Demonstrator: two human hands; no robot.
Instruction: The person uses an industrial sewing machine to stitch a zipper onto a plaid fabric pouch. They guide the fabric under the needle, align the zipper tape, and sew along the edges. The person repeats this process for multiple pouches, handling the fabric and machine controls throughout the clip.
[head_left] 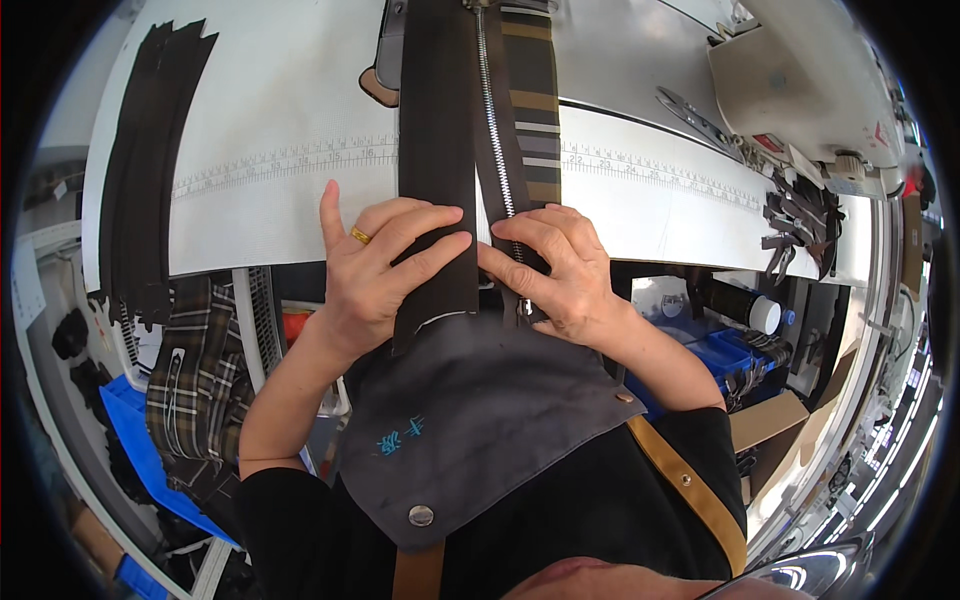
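A long dark brown fabric strip (pixel 436 120) runs down the table to its front edge. My left hand (pixel 375 265) presses thumb and fingers on its right edge, the little finger raised. Alongside lies a metal-toothed zipper (pixel 492 110) on dark tape, over a plaid strip (pixel 540 100) with tan and white bands. Thumb and index finger of my right hand (pixel 560 270) close on the zipper tape near the table's front edge. A narrow gap shows between the dark strip and the zipper. The undersides of both pieces are hidden.
A sewing machine (pixel 800 90) stands at the right, with metal scissors (pixel 695 120) beside it. Dark scraps (pixel 800 225) hang over the right edge. Stacked dark strips (pixel 150 160) overhang the left edge, above plaid fabric (pixel 195 370) and a blue bin (pixel 150 460).
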